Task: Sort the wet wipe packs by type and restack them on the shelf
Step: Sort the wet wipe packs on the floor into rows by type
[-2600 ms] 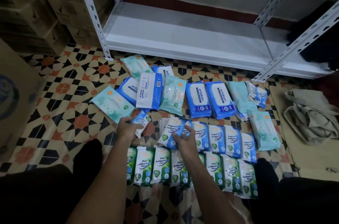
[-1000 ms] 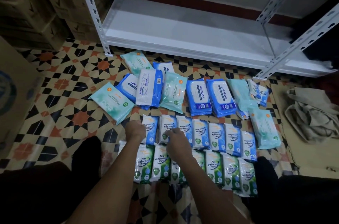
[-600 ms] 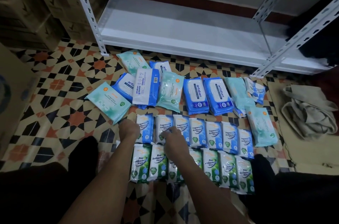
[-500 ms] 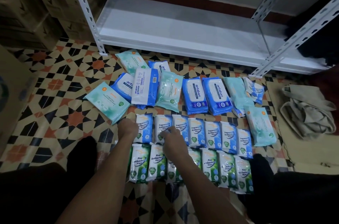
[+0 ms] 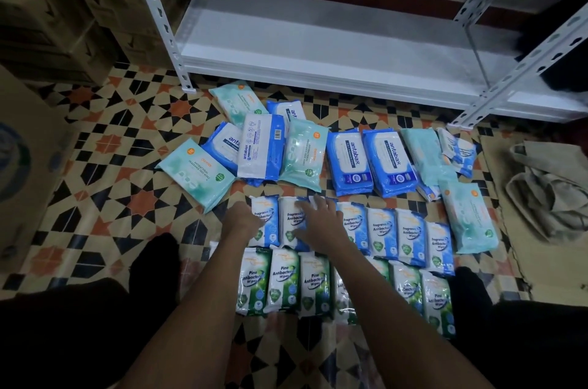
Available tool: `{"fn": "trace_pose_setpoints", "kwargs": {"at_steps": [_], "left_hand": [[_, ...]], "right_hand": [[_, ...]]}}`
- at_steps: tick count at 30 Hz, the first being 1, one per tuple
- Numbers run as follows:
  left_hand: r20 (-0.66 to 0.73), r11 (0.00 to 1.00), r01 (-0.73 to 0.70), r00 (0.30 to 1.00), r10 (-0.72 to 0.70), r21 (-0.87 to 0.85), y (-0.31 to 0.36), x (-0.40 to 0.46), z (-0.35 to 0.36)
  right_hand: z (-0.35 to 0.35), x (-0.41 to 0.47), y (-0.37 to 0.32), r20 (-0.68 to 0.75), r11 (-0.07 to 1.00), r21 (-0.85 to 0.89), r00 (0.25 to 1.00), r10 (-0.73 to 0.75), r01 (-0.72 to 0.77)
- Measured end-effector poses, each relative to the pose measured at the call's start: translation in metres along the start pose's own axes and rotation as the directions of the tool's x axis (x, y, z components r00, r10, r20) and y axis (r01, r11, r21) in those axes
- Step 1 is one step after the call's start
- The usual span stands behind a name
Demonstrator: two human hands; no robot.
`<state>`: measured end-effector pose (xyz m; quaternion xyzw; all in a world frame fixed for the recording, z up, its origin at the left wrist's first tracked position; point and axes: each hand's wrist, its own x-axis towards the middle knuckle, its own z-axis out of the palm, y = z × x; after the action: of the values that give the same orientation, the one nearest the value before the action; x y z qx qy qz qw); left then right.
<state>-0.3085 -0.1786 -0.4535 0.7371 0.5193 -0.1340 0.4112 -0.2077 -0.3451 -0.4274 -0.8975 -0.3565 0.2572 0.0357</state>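
Resting on blue packs (image 5: 383, 231): hands (image 5: 318, 220)

Bare forearms, no sleeves; dark trousers (image 5: 79, 325) on both legs.

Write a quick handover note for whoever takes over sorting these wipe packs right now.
Hands: left hand rests at the left end of the blue Fragrance Free row; right hand lies open, fingers spread, on that row.
Things: green Pine row lies nearest you; antabax packs and pale teal packs lie mixed behind.
Done: two small-pack rows lined up on the floor.
Left: separate antabax from teal, then stack everything on the shelf, which holds no packs in view.
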Motion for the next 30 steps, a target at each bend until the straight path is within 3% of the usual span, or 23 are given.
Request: {"fn": "trace_pose_setpoints", "kwargs": {"at_steps": [4,7,12,17,21,26,30], "left_hand": [[0.007,0.996,0.015,1.000,-0.016,0.089,0.008,0.002,-0.001],[-0.015,0.999,-0.006,1.000,0.007,0.042,0.007,0.007,0.001],[-0.197,0.992,-0.122,0.974,0.114,-0.031,0.030,0.002,0.008],[-0.211,0.961,-0.217,0.961,0.178,-0.174,0.065,0.002,0.024],[-0.202,0.934,-0.312,0.939,0.277,-0.171,0.096,-0.008,0.043],[-0.085,0.888,-0.447,0.894,0.440,-0.103,0.140,-0.023,0.083],[0.023,0.836,-0.546,0.836,0.548,-0.055,0.174,-0.025,0.121]], "right_hand": [[-0.005,0.006,0.009,0.011,0.999,-0.026,0.999,-0.042,0.042],[-0.014,0.015,0.016,0.020,0.995,0.101,0.999,-0.026,0.024],[-0.029,0.029,0.064,-0.191,0.912,0.367,0.944,0.268,-0.185],[-0.055,0.022,0.135,-0.244,0.820,0.452,0.835,0.493,-0.352],[-0.073,0.020,0.186,-0.268,0.728,0.543,0.735,0.623,-0.420],[-0.091,0.033,0.235,-0.220,0.656,0.577,0.681,0.699,-0.487],[-0.095,0.050,0.272,-0.227,0.661,0.532,0.663,0.713,-0.529]]}}
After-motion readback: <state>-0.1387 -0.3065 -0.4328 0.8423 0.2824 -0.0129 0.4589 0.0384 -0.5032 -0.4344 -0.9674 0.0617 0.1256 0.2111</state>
